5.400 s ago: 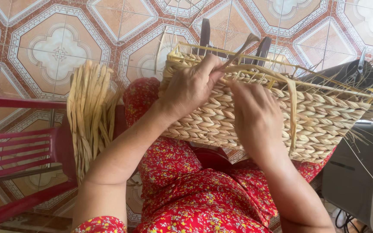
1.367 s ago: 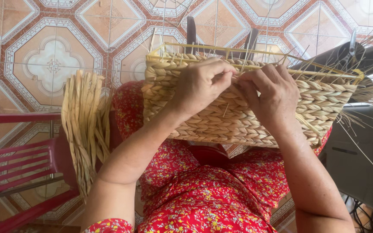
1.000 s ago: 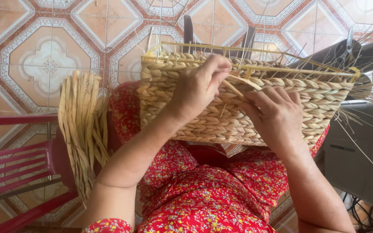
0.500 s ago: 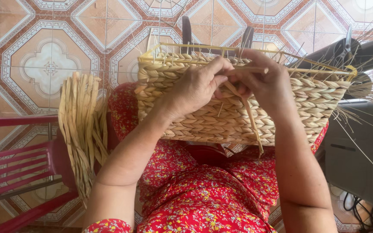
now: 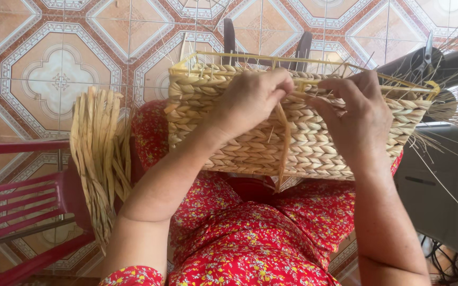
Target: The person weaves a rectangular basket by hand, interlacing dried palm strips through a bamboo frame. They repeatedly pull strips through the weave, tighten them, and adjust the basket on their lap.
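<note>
Here, the braided straw basket (image 5: pixel 271 143) rests on the lap. Left hand (image 5: pixel 253 98) is pinched on a flat strand (image 5: pixel 283 143) at the wire rim; right hand (image 5: pixel 359 114) presses the coarse weave, fingers curled.

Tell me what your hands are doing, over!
Left hand and right hand both pinching a loose straw strand at the woven basket rim. Nothing blocking. Straw bundle left of lap.

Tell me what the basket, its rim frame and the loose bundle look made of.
Basket: braided dried plant fibre, matte tan, seemingly straw or rush. Rim frame: thin yellow rods, probably coated metal wire. Bundle: flat dried strips, the same pale fibre, unwoven.
</note>
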